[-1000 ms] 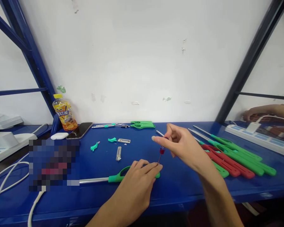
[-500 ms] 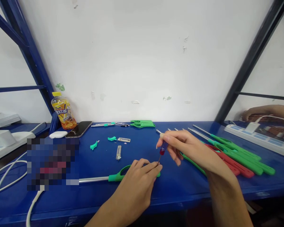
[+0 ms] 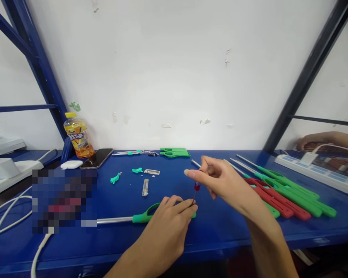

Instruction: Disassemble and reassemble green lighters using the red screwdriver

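Observation:
A green long-necked lighter [image 3: 142, 218] lies on the blue table, its metal tube pointing left. My left hand [image 3: 171, 220] is closed over its handle and holds it down. A small screwdriver [image 3: 197, 187] with a red and blue handle stands almost upright, its tip at the lighter's handle, beside my left fingertips. My right hand [image 3: 220, 179] is at the top of the screwdriver, thumb stretched out to the left and fingers curled behind the handle. The exact contact of the screwdriver's tip is hidden by my left fingers.
Several green and red lighters [image 3: 278, 193] lie to the right. Clear tanks [image 3: 145, 187] and teal triggers [image 3: 115, 178] lie beyond my left hand. Green shells [image 3: 174, 153] and metal tubes [image 3: 127, 153] sit by the wall. A bottle [image 3: 78, 135], phone [image 3: 98, 158] and power strip [image 3: 321, 172] flank them.
My right hand has shifted slightly left and turned around the screwdriver, its thumb now reaching past the handle. My left hand and the lighter have stayed in place.

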Demonstrator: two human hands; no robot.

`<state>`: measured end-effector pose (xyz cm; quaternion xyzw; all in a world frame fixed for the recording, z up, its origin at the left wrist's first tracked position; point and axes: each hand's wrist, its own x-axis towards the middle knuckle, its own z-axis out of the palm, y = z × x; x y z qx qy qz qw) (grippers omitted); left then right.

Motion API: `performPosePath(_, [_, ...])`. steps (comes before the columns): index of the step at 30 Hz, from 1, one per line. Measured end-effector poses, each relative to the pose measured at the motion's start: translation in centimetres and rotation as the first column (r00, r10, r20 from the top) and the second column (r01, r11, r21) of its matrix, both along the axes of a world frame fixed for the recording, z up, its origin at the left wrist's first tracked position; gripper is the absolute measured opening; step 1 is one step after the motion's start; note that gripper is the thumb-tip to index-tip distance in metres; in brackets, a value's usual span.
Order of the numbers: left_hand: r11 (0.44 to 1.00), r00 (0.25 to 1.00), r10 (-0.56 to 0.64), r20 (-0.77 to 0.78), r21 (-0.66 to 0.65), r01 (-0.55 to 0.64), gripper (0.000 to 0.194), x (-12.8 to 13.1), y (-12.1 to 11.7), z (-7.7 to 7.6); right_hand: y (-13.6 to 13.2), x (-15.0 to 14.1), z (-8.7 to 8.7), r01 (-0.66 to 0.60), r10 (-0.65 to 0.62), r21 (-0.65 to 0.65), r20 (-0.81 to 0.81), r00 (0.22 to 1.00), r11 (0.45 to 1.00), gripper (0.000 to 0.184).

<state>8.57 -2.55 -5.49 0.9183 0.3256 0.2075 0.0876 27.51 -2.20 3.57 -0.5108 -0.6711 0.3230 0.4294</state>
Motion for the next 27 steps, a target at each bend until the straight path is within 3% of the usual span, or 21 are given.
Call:
performPosePath(4, [1.0, 1.0, 0.002, -0.009, 0.009, -0.002, 0.045, 0.0, 0.0, 0.1, 0.1, 0.2, -0.1, 0.049, -0.05, 0.05, 0.037, 0.998, 0.998, 0.047])
performPosePath(8, [1.0, 1.0, 0.003, -0.014, 0.02, -0.002, 0.044, 0.0, -0.1, 0.2, 0.0, 0.6, 0.3, -0.073, 0.072, 0.024, 0.021, 0.997, 0.997, 0.026])
performPosePath(13, [1.0, 1.0, -0.001, -0.015, 0.031, 0.001, 0.043, 0.0, -0.2, 0.1, 0.0, 1.6, 0.7, -0.232, 0.232, -0.068, -0.003, 0.973, 0.97, 0.043])
performPosePath(17, [0.999, 1.0, 0.001, -0.028, 0.042, 0.001, 0.041, 0.0, -0.3, 0.2, -0.3, 2.0, 0.8, -0.174, 0.178, -0.089, 0.042, 0.983, 0.981, 0.041])
performPosePath(22, [0.999, 1.0, 0.0, -0.013, 0.041, 0.0, 0.04, 0.0, -0.3, 0.6, -1.3, 1.3, 0.8, 0.014, -0.006, -0.084, 0.094, 0.996, 0.996, 0.043])
performPosePath(27, [1.0, 1.0, 0.007, -0.022, 0.021, -0.007, 0.042, 0.0, -0.2, 0.3, -0.9, 0.7, 0.6, -0.008, 0.012, -0.072, 0.051, 0.999, 0.997, 0.049])
